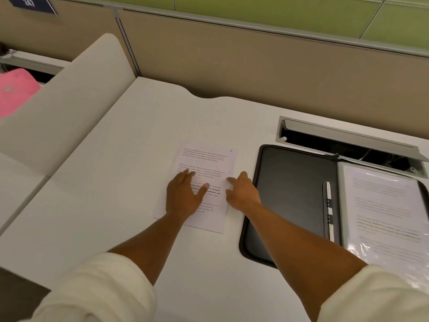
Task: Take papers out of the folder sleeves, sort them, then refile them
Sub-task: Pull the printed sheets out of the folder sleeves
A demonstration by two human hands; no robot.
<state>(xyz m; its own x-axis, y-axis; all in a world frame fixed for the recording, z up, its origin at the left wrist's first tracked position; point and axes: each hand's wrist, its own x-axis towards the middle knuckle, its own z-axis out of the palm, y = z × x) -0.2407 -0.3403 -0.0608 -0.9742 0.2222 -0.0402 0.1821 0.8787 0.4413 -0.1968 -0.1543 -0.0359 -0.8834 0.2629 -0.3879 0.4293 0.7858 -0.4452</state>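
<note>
A printed sheet of paper lies flat on the white desk, near its middle. My left hand rests flat on the sheet with fingers spread. My right hand touches the sheet's right edge, its fingers loosely bent, pinching nothing that I can see. An open black folder lies to the right. Its right half holds clear plastic sleeves with printed pages inside. A white pen sits in the folder's spine loop.
An open cable hatch is set in the desk behind the folder. A beige partition wall runs along the back. A cream divider panel stands at the left, with something pink beyond it.
</note>
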